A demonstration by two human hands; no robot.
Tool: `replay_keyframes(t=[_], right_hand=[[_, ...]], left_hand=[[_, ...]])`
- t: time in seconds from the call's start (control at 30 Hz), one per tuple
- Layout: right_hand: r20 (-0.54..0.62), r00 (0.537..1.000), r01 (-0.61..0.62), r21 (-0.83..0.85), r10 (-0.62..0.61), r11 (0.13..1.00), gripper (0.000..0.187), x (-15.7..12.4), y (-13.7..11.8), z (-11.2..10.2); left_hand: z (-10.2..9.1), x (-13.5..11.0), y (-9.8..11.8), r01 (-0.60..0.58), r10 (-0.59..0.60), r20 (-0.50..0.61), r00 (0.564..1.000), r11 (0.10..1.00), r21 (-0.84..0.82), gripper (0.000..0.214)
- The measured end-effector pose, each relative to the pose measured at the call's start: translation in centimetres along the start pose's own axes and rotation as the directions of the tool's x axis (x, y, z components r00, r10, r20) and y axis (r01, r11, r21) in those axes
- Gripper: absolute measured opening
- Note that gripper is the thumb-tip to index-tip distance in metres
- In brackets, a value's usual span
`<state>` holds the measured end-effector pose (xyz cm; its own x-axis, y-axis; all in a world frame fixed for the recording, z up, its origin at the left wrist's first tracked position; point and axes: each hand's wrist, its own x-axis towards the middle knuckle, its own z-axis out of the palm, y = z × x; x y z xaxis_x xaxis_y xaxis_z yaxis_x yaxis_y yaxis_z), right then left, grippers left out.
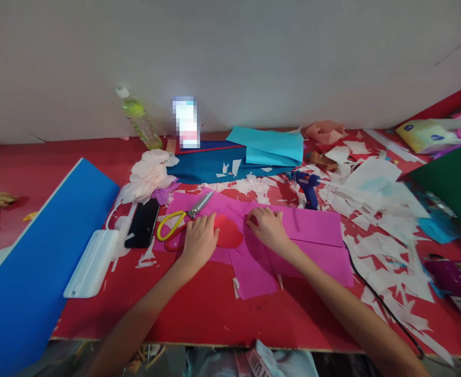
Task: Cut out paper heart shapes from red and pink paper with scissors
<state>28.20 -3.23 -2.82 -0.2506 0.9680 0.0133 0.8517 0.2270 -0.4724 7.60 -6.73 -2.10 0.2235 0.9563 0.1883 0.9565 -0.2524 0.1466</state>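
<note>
My left hand (202, 236) rests palm down at the left edge of a rounded red paper piece (229, 233), its thumb apart from the fingers. Just beyond it lie scissors (193, 211) with one yellow handle loop; the red loop is partly behind the hand. My right hand (268, 226) is over the magenta paper (312, 226), right of the red piece. Its fingers are curled with the tips together, and whatever they pinch is too small to make out. The magenta sheets overlap beneath both hands.
A blue glue gun (308, 187) stands beyond my right hand, and a purple one (453, 283) lies far right. White paper scraps (387, 246) litter the right side. A black phone (142, 224), white device (92, 264) and blue board (37, 262) are left. A bottle (142, 120) leans behind.
</note>
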Motion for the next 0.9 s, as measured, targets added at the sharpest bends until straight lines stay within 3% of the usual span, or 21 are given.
replay_keyframes(t=[0.1,0.17,0.3,0.47,0.67,0.8,0.9], right_hand=[[0.013,1.000,-0.020,0.127,0.019,0.992,0.009,0.3,0.3,0.0],[0.060,0.998,-0.016,0.301,-0.002,0.953,0.007,0.5,0.6,-0.1],[0.175,0.982,-0.079,0.708,-0.065,0.702,0.013,0.8,0.9,-0.8],[0.308,0.949,-0.256,0.881,-0.071,0.398,0.022,0.8,1.1,-2.1],[0.370,0.907,-0.323,0.917,-0.199,0.235,0.023,0.5,1.7,-2.6],[0.409,0.876,-0.388,0.913,-0.255,0.129,0.022,0.3,1.8,-2.6],[0.427,0.864,-0.432,0.901,-0.268,0.041,0.021,0.2,1.6,-2.5]], left_hand=[[-0.3,0.1,-0.4,0.047,-0.046,0.011,0.999,0.963,-0.265,0.031],[-0.5,0.4,-0.5,0.118,-0.081,0.095,0.992,0.856,-0.503,0.032],[-0.4,1.4,-0.5,0.297,-0.100,0.293,0.951,0.567,-0.769,0.042],[0.1,2.4,-0.3,0.314,-0.090,0.303,0.949,0.380,-0.870,0.054],[-0.2,2.8,-0.4,0.354,-0.048,0.353,0.934,0.231,-0.906,0.062],[-0.2,3.0,-0.2,0.381,-0.026,0.384,0.923,0.202,-0.902,0.056],[-0.1,3.1,-0.1,0.361,-0.042,0.362,0.931,0.240,-0.901,0.049]])
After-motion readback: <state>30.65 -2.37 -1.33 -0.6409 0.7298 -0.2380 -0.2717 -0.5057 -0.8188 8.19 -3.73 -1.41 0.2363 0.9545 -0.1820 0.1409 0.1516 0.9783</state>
